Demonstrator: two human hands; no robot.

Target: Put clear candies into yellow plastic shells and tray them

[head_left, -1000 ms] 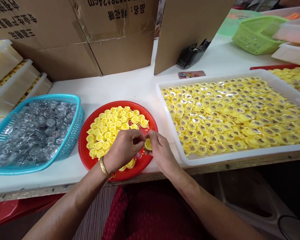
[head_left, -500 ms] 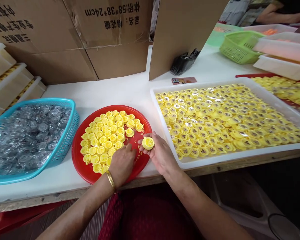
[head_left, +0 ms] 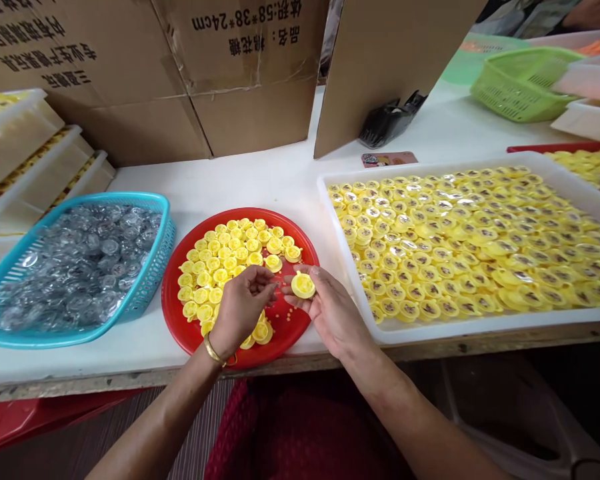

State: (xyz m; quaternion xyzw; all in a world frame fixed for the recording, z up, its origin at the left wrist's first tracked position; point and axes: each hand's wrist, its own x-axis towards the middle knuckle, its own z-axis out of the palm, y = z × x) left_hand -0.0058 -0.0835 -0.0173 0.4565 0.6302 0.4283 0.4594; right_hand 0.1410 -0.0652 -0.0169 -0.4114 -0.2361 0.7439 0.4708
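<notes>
- two bare hands out over a white table (head_left: 140, 177), seen from the head cam
- r hand (head_left: 336, 312) has a small yellow piece (head_left: 303, 285) btwn thumb n fingers, grip closed on it, cupped side facing up twd the cam
- that piece is held up over the r side of the red plate (head_left: 291, 337), l fingertips just beside it
- l hand (head_left: 240, 301) hangs over the plate, thumb n finger tips pinched close, rest curled; can't tell if there's smth tiny in there tbh
- gold-coloured bracelet (head_left: 213, 349) on the l wrist
- plate has lots of yellow cups (head_left: 214, 261) packed on its left n far side, a few more near the l wrist, plus tiny pale bits (head_left: 276, 315) scattered on the bare red
- left of plate: blue basket (head_left: 147, 285) w/ a heap of clear packets (head_left: 100, 257)
- right of plate: big white tray (head_left: 455, 328) w/ rows of yellow discs (head_left: 430, 253), dark pics on top
- at the back: cardboard (head_left: 255, 113) w/ upside-down print, pinkish card (head_left: 389, 159) n black holder (head_left: 390, 122) nearby
- far right: green basket (head_left: 523, 93); far left: stacked tubs (head_left: 23, 187)
</notes>
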